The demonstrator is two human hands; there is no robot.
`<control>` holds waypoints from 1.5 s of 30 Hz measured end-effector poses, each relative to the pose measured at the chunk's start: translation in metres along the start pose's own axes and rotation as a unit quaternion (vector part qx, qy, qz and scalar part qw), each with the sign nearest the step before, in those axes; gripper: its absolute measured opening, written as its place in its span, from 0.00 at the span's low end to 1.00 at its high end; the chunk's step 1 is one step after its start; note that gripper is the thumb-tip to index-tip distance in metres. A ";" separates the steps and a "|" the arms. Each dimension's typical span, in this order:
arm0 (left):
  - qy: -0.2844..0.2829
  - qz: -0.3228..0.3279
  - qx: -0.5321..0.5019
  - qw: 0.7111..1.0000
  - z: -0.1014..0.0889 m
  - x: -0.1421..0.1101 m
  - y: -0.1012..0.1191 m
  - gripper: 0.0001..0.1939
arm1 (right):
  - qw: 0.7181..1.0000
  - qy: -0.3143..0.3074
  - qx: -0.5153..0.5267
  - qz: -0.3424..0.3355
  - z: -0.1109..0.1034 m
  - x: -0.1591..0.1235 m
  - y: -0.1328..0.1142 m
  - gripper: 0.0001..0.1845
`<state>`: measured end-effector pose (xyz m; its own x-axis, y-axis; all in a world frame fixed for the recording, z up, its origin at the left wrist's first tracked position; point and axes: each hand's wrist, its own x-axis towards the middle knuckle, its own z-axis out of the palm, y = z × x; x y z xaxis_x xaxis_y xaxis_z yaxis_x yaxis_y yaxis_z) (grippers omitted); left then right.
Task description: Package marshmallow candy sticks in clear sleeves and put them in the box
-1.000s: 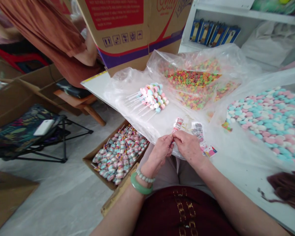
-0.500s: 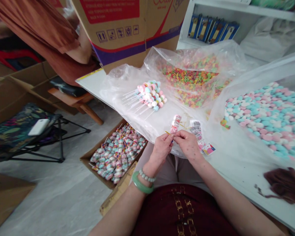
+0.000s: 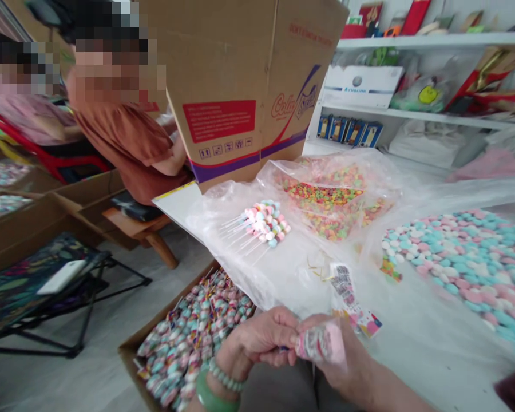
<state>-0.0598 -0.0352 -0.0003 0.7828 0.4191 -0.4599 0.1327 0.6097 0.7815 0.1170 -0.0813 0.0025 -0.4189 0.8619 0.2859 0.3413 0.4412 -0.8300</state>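
Turned sideways since the earlier frame: packet (image 3: 320, 344), at the worktop's (image 3: 180, 207) near edge. Box (image 3: 154, 323), below that edge, presumably for reach. Skewers (image 3: 266, 220), sticks edgeward, apparently for grasping. Left hand (image 3: 266, 335): fingers clamped on the packet's end, seemingly steadying it. Right hand (image 3: 354, 369): fingers partly hidden, grip unclear.

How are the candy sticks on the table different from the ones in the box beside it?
The table candy sticks seem bare, while the boxed candy sticks are in printed wrappers. The table candy sticks lie together, pointing roughly one way; the boxed candy sticks are jumbled. There are far more boxed candy sticks than table candy sticks. Both show pink and pale blue.
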 end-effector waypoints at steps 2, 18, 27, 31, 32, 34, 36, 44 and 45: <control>-0.014 -0.044 0.098 0.994 0.000 -0.015 0.013 0.14 | 0.993 -0.030 -0.070 -0.089 0.001 -0.006 -0.008 0.04; 0.294 0.188 -0.204 0.915 0.033 0.007 -0.003 0.25 | 0.985 0.130 0.027 0.113 0.004 0.060 -0.002 0.08; 0.212 0.176 -0.053 0.960 0.010 -0.016 -0.033 0.18 | 0.952 -0.081 0.146 0.258 0.002 0.028 0.026 0.10; 0.308 0.251 0.339 0.853 0.009 -0.038 -0.030 0.11 | 0.808 -0.190 0.386 0.402 0.016 0.029 0.022 0.14; 0.304 0.254 0.401 0.826 0.008 -0.042 -0.031 0.11 | 0.815 -0.195 0.378 0.394 0.021 0.029 0.019 0.13; 0.291 0.242 0.485 0.789 0.000 -0.051 -0.036 0.10 | 0.869 -0.220 0.266 0.356 0.030 0.030 0.011 0.08; 0.325 0.210 0.509 0.769 -0.014 -0.059 -0.046 0.12 | 0.941 -0.198 0.064 0.266 0.035 0.032 0.005 0.09; 0.708 0.019 0.331 0.624 -0.126 -0.083 -0.110 0.19 | 0.912 0.144 -0.292 0.249 -0.042 -0.001 0.044 0.12; 0.698 0.059 0.351 0.622 -0.137 -0.079 -0.115 0.19 | 0.893 0.154 -0.326 0.269 -0.053 -0.008 0.053 0.13</control>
<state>-0.2207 -0.0463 -0.1119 -0.4121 0.9074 0.0828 0.7404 0.2805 0.6109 0.1834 -0.0517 -0.0181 0.1711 0.9764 0.1315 0.8832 -0.0928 -0.4597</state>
